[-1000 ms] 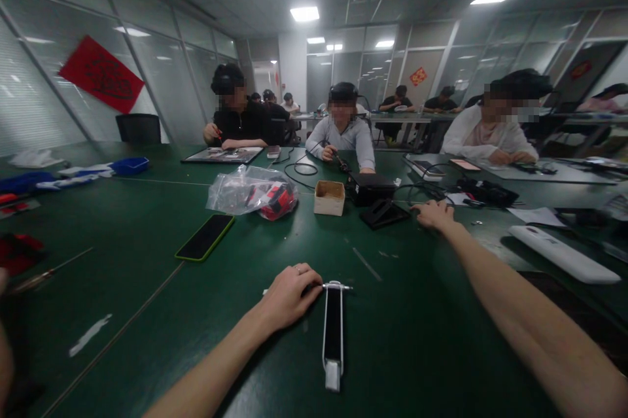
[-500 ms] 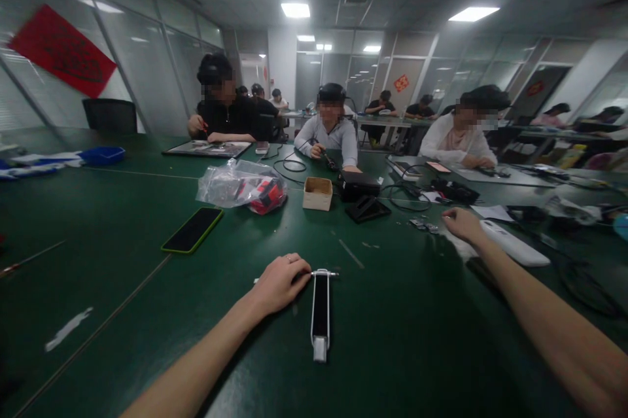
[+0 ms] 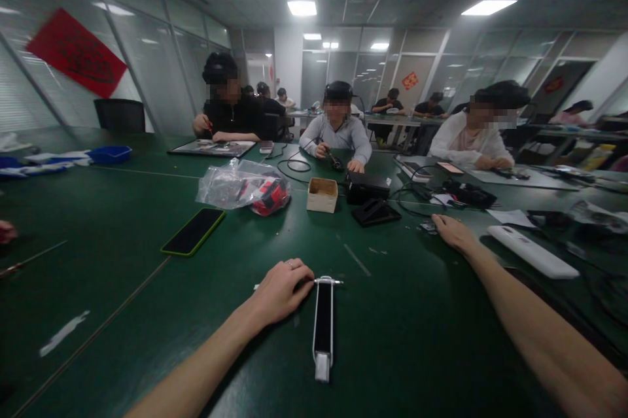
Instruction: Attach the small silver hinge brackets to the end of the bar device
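Observation:
My left hand (image 3: 287, 286) rests on the green table, its fingers closed round a thin metal rod (image 3: 337, 282) that sticks out to the right. That rod crosses the top end of a long white frame with a black middle (image 3: 324, 323), which lies on the table with a silvery block at its near end. Farther off to the right, my right hand (image 3: 452, 233) reaches down to some small metallic pieces (image 3: 428, 227), fingers closed at them; whether it grips one is too small to tell.
A phone with a green edge (image 3: 193, 232), a plastic bag with red and black items (image 3: 267, 194), a small open box (image 3: 322, 195) and a black case (image 3: 367, 187) lie ahead. A white device (image 3: 532, 251) and cables lie right. People sit across the table.
My right hand has moved left onto the small metallic pieces, away from the white device. My left hand keeps its hold on the rod. The view has shifted slightly.

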The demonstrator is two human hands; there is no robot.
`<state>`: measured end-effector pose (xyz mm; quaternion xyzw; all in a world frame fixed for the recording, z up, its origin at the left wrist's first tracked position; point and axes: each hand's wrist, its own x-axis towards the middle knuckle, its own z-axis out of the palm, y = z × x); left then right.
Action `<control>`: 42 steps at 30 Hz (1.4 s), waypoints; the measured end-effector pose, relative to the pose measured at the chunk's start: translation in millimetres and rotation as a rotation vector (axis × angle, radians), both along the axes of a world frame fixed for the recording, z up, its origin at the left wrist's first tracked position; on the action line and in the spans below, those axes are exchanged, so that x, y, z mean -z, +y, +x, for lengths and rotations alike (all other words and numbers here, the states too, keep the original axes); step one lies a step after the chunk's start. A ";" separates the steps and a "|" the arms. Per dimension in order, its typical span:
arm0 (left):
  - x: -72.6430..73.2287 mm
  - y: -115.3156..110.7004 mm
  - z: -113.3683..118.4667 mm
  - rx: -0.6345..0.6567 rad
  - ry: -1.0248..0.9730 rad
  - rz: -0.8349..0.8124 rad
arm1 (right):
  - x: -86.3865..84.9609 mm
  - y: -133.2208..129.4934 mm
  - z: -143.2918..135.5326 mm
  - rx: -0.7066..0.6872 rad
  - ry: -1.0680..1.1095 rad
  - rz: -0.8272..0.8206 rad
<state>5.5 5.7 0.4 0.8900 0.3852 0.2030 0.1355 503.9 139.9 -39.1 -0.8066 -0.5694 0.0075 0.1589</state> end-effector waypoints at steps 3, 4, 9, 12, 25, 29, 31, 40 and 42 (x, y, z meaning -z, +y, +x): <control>-0.9 -0.5 0.3 0.009 0.003 0.009 | -1.7 -4.0 -8.5 -0.046 0.004 -0.023; -1.0 -0.6 0.3 0.011 0.004 0.012 | -1.9 -5.3 -11.7 -0.063 0.004 -0.025; -1.7 -1.7 0.5 0.003 0.012 0.023 | 0.3 -9.2 -31.2 -0.162 -0.002 -0.014; -1.0 -1.8 0.2 0.008 0.015 0.034 | 3.2 -11.7 -44.7 -0.187 -0.010 -0.013; 2.7 -3.7 -3.6 0.005 0.024 0.075 | -1.1 -32.6 -98.3 -0.239 -0.025 -0.024; 3.0 -3.5 -4.2 0.005 0.022 0.080 | -4.7 -49.1 -117.7 -0.341 -0.029 -0.016; 3.5 -3.5 -4.7 0.008 0.020 0.080 | -4.5 -60.5 -127.6 -0.399 -0.026 -0.013; 3.3 -4.9 -5.5 0.002 0.032 0.079 | -2.5 -129.6 -165.8 -0.579 0.076 0.014; 3.9 -4.4 -5.0 0.003 0.037 0.078 | -4.2 -126.7 -158.4 -0.492 0.085 0.045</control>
